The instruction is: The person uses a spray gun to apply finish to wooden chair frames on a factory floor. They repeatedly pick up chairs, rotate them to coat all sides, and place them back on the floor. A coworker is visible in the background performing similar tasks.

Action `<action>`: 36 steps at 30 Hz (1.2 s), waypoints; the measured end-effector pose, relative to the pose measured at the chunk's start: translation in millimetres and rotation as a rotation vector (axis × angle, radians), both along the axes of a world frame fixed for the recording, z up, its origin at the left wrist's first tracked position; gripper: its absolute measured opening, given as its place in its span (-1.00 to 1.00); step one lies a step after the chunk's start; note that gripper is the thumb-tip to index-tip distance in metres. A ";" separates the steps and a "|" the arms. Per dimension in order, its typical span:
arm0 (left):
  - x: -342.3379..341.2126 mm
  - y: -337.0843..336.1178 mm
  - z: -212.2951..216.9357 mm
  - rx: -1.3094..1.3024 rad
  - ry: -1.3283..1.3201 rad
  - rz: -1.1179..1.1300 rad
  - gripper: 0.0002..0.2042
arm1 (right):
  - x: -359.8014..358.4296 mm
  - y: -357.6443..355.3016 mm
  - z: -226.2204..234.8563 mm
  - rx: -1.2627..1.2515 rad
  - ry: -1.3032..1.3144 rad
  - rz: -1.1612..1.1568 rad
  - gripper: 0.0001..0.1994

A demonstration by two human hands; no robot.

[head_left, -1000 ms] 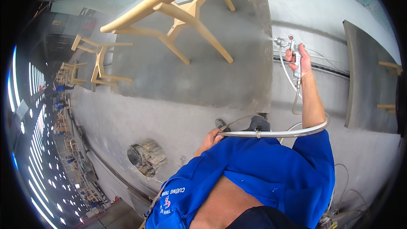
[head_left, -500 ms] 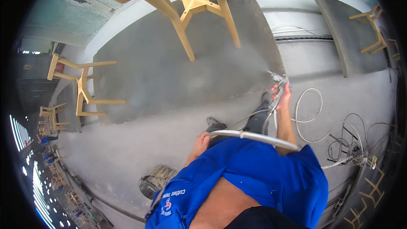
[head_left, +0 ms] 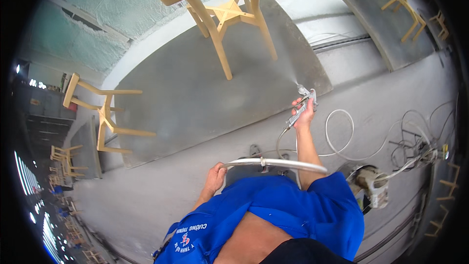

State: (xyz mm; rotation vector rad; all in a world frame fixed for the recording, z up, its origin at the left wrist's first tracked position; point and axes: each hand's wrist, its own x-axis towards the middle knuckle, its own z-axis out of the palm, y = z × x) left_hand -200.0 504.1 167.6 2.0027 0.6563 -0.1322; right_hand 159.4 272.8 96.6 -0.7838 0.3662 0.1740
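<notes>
My right hand point(head_left: 305, 115) is wrapped round the handle of a silver spray gun point(head_left: 308, 99). Its nozzle points up and to the left, and a thin mist leaves it. Ahead of the gun a pale wooden chair frame point(head_left: 229, 13) without a visible seat panel stands on a large grey board point(head_left: 195, 107), a little apart from the nozzle. A thick whitish hose point(head_left: 288, 164) runs across in front of my body. My left hand point(head_left: 213, 178) is closed round its left end, low in the view. A thinner hose hangs from the gun's handle.
A second wooden chair frame point(head_left: 105, 112) stands at the board's left edge. Another board point(head_left: 391, 29) with a chair frame lies at the far right. Looped hose point(head_left: 339, 134) crosses the floor at the right, near a splattered container point(head_left: 373, 186) and a tangle of lines.
The view has turned, so the boards and chairs sit differently in it. My right hand and the spray gun have shifted left, the nozzle now tilted more upward. Both hands keep their hold.
</notes>
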 end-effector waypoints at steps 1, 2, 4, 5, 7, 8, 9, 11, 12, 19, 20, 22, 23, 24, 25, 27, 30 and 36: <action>-12.3 3.6 4.5 0.002 0.020 0.012 -0.71 | -4.2 7.3 -8.8 -0.109 0.100 -0.021 -0.60; -22.2 9.3 6.4 0.002 0.045 0.027 -0.71 | -10.1 14.3 -15.0 -0.091 0.118 -0.019 -0.59; -29.4 22.6 3.3 0.014 0.043 0.008 -0.71 | -16.1 23.5 -17.6 -0.120 0.235 -0.059 -0.59; -31.5 30.4 -1.1 0.006 0.039 0.003 -0.70 | -19.0 27.2 -13.9 -0.026 0.158 -0.038 -0.58; -33.8 48.5 -13.4 -0.018 0.020 -0.009 -0.69 | -26.3 34.5 0.2 0.141 0.084 -0.036 -0.57; -32.9 58.9 -22.0 -0.035 0.000 -0.017 -0.68 | -27.8 40.3 9.7 0.224 -0.063 -0.008 -0.57; -42.4 72.2 -25.2 -0.054 -0.012 -0.026 -0.67 | -33.7 45.1 19.0 0.298 -0.163 -0.001 -0.56; -51.8 104.0 -29.8 -0.051 -0.016 -0.117 -0.65 | -36.8 54.7 39.1 0.366 -0.328 -0.007 -0.56; -56.4 117.9 -31.7 -0.054 -0.020 -0.153 -0.65 | -35.0 62.6 47.4 0.195 -0.221 -0.007 -0.56; -81.1 175.0 -23.4 -0.025 0.062 -0.230 -0.68 | -81.5 63.6 75.7 0.397 -0.154 0.062 -0.59; -83.2 175.2 -20.9 -0.001 0.080 -0.269 -0.69 | -93.8 62.3 76.4 0.482 -0.282 0.101 -0.59; -78.2 176.0 -18.1 -0.070 0.033 -0.289 -0.71 | -105.8 58.5 76.7 0.583 -0.408 0.085 -0.60; -76.0 177.6 -17.0 -0.100 0.004 -0.307 -0.72 | -108.7 60.9 73.4 0.576 -0.386 0.063 -0.60; -73.1 177.4 -15.2 -0.078 0.017 -0.293 -0.72 | -106.9 61.7 67.8 0.584 -0.365 0.075 -0.60; -73.2 181.0 -12.8 -0.056 0.038 -0.284 -0.73 | -104.1 68.7 58.4 0.565 -0.327 0.091 -0.60; -74.0 189.7 -5.0 -0.006 0.066 -0.237 -0.71 | -93.1 86.4 32.4 0.478 -0.227 0.097 -0.60; -91.5 192.7 11.2 -0.028 -0.052 -0.141 -0.66 | -83.6 118.1 -20.1 0.232 -0.007 0.019 -0.59; -102.4 223.9 22.1 0.026 0.044 -0.080 -0.60 | -106.0 178.4 -78.7 -0.009 0.209 0.019 -0.61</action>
